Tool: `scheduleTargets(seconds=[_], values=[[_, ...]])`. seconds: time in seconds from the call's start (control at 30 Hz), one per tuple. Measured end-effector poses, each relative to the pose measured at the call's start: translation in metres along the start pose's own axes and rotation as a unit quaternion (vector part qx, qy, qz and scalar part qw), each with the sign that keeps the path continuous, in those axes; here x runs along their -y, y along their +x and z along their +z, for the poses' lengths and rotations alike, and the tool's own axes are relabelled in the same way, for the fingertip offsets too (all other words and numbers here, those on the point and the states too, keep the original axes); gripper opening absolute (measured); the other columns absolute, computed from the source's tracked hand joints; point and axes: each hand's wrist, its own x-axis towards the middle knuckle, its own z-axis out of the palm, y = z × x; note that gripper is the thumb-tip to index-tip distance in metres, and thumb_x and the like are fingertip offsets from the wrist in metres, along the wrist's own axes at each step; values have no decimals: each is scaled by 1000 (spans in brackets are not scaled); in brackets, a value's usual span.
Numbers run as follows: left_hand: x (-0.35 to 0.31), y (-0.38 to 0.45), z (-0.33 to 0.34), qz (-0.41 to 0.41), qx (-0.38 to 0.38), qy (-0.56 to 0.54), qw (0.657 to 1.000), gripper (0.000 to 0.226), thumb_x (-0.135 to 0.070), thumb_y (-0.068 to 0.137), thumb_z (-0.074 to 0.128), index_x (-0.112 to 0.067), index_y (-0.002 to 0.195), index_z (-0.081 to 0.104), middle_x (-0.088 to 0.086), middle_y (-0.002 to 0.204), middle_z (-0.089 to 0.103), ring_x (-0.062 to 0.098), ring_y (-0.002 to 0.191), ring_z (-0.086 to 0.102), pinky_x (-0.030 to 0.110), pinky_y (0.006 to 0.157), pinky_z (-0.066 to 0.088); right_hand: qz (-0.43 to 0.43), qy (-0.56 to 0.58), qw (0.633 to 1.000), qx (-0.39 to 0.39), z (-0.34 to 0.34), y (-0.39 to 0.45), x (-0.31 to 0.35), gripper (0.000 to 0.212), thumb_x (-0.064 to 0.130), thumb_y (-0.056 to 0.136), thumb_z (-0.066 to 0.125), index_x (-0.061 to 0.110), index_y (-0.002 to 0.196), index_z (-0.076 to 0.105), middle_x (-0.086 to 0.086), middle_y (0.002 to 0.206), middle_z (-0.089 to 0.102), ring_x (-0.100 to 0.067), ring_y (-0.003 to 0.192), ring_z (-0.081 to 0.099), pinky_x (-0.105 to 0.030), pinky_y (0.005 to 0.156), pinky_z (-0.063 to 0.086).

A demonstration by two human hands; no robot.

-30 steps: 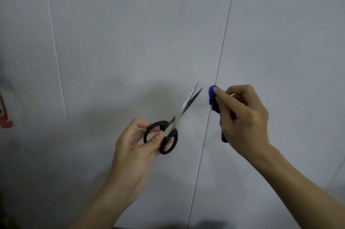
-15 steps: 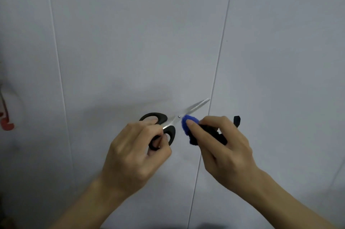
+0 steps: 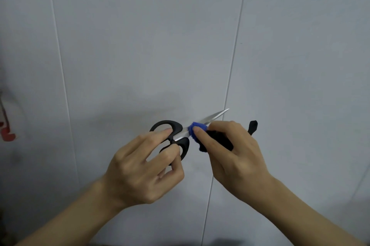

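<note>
The blue-and-black fuzzy strap [image 3: 197,128] looks soft, light and floppy, so it is best pinched close to its blue end, which touches the blades of the scissors [image 3: 178,125] near the pivot. The right hand [image 3: 234,151] clamps its fingers on it. The left hand [image 3: 140,167] curls its fingers around the black handles.

scissors [image 3: 177,125]: blades part-hidden by blue strip [image 3: 197,126] | red object [image 3: 8,136]: cut by left edge

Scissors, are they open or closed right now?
Closed. The scissors show one single shiny point past the blue fuzzy cloth, and the two black handle loops sit close together in the left hand.
</note>
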Motion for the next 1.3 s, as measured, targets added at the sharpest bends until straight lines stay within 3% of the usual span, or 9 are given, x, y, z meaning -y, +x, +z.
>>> scheduleTargets(seconds=[0.23, 0.3, 0.47, 0.6, 0.7, 0.77, 0.87, 1.13, 1.3], values=[[1, -4, -3, 2, 4, 7, 1000, 25, 6, 56, 79, -7, 56, 58, 7, 59, 67, 34, 66, 70, 34, 55, 51, 83, -14, 996, 18, 4, -2, -20, 25, 2, 94, 53, 3, 112, 70, -1, 103, 46, -30, 69, 64, -40, 56, 53], [2, -8, -3, -1, 13, 1, 1000, 29, 7, 54, 80, -7, 63, 55, 7, 61, 67, 34, 68, 70, 34, 56, 52, 117, -24, 992, 28, 7, -2, -30, 24, 8, 96, 51, 5, 110, 70, -2, 100, 47, -30, 66, 63, -39, 53, 52], [3, -9, -4, -6, 35, 10, 999, 23, 9, 57, 78, -7, 58, 61, 7, 62, 67, 35, 69, 70, 33, 56, 52, 146, -18, 989, 10, 2, 2, -30, 21, 7, 95, 56, 4, 107, 72, 0, 100, 45, -18, 68, 62, -39, 56, 56], [2, -6, -5, -2, 33, 5, 999, 19, 8, 65, 76, -6, 56, 67, 8, 66, 71, 35, 75, 72, 34, 58, 54, 149, 65, 985, 51, -4, 8, 7, 44, 38, 105, 38, 11, 109, 72, 10, 100, 50, -18, 78, 62, -39, 64, 55], [1, -3, -7, -7, 28, -1, 1000, 18, 8, 63, 77, -4, 55, 67, 11, 65, 71, 37, 79, 73, 35, 60, 55, 55, 25, 997, 45, -2, 9, 24, 25, 13, 99, 52, 3, 115, 69, -1, 101, 55, -27, 73, 60, -40, 58, 51], [-1, -4, -9, -11, 16, -14, 1000, 17, 10, 62, 75, -1, 58, 62, 13, 61, 68, 38, 79, 72, 36, 62, 55, 47, 7, 998, 31, 5, 4, 18, 26, 2, 93, 59, 1, 117, 68, -10, 99, 61, -29, 73, 61, -40, 57, 51], [-1, -7, -11, -9, -2, -31, 999, 26, 11, 64, 72, -5, 67, 52, 12, 54, 63, 41, 79, 71, 37, 63, 56, 82, 17, 996, 21, 10, 0, 4, 26, 2, 95, 54, 2, 116, 68, -11, 101, 56, -33, 74, 64, -43, 59, 54], [0, -9, -8, 18, -6, -27, 999, 25, 9, 70, 73, -5, 69, 52, 10, 57, 65, 37, 83, 72, 38, 65, 57, 170, -8, 984, 50, 4, 2, -23, 23, 12, 97, 50, 6, 105, 71, -7, 94, 53, -27, 66, 60, -39, 54, 54], [-2, -8, -4, 21, 9, -22, 999, 23, 9, 64, 75, -3, 62, 56, 11, 61, 65, 36, 84, 72, 38, 71, 58, 44, 24, 997, 59, -10, 14, 12, 24, 6, 94, 53, 5, 111, 70, -8, 99, 58, -27, 72, 60, -39, 60, 51]])
